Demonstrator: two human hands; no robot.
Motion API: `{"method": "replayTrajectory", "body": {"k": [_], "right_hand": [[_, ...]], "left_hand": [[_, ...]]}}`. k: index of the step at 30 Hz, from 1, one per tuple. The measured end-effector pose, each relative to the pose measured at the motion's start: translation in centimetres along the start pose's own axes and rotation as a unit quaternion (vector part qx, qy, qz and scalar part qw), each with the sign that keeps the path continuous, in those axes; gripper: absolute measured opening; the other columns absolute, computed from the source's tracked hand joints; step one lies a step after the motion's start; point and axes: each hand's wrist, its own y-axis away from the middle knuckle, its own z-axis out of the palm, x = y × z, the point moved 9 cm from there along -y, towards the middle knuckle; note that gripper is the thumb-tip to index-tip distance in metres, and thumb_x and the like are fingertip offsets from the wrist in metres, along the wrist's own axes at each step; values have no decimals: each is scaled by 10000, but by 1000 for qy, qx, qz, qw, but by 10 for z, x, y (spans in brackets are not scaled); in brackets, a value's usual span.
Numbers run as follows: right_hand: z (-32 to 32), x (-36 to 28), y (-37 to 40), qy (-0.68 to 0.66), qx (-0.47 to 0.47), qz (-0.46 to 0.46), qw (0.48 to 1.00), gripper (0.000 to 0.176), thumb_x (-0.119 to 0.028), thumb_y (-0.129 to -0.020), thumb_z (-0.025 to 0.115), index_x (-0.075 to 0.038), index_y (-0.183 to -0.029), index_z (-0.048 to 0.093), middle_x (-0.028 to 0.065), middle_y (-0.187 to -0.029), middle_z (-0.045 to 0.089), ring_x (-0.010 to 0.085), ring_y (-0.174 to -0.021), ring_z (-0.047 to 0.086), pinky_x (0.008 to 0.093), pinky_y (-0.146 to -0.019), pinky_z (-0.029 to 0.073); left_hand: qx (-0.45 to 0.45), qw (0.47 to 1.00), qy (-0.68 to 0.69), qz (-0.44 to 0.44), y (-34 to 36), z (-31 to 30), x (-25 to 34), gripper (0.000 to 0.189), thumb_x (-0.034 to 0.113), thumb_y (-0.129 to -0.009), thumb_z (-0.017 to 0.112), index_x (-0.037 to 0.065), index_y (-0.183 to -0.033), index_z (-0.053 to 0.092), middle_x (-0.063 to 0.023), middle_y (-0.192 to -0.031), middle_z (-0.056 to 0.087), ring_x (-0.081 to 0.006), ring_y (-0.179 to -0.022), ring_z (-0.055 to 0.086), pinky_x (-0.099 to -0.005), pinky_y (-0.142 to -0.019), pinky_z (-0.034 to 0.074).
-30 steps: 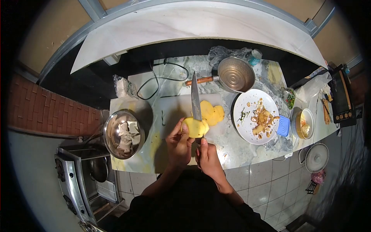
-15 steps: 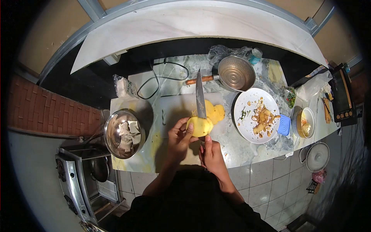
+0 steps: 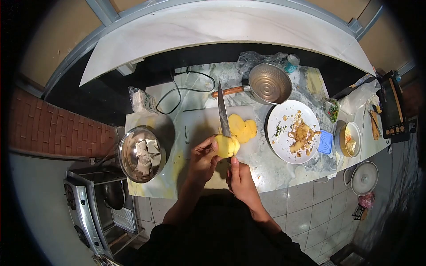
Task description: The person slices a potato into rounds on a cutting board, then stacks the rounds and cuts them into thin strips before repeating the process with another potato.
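Observation:
My left hand (image 3: 204, 157) holds a peeled yellow potato (image 3: 225, 146) between thumb and fingers, above the near edge of a white cutting board (image 3: 197, 119). My right hand (image 3: 242, 178) is closed around the handle of a large knife (image 3: 222, 108), its blade pointing away from me and lying against the potato. A slice seems partly parted from the potato's right side. Just beyond, yellow slices (image 3: 237, 125) lie overlapping on the board. The knife handle is mostly hidden by my right hand.
Right of the board, a white plate (image 3: 276, 150) holds peelings. Behind it stands a saucepan (image 3: 270, 84) with a wooden handle. A steel bowl (image 3: 125, 166) with pale pieces is at the left. A black cable (image 3: 178, 95), a blue lid (image 3: 325, 142) and a bowl (image 3: 358, 146) lie around.
The knife and potato have shifted slightly left, and the blade now tilts more to the left. Both hands keep their hold, and more of the slices on the board shows.

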Motion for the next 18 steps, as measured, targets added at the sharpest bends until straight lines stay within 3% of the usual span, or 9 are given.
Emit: {"method": "replayTrajectory", "body": {"k": [5,12,18], "right_hand": [[8,11,9,42,-13,3,999,560,-406,-1023,254,-26,-651,427,7,-469,394,96,-360,390,258,-356,326],[-4,-12,-2,75,33,-49,995,578,-383,-1030,253,-7,-641,455,21,-485,428,111,-388,409,278,-395,338],[-8,-3,-6,78,12,-14,997,567,-369,-1031,263,-3,-647,461,18,-501,436,109,-428,413,278,-427,346]], "left_hand": [[53,996,65,41,-7,-11,12,281,175,-971,498,-15,-1170,557,-107,-1116,629,-207,-1020,622,-350,-923,500],[68,992,108,0,8,7,-12,276,206,-988,465,11,-1171,530,-77,-1127,612,-170,-1030,602,-304,-886,494],[15,1000,10,-9,2,5,-1,299,218,-984,482,10,-1197,516,-54,-1110,610,-124,-1002,592,-272,-839,501]]}}
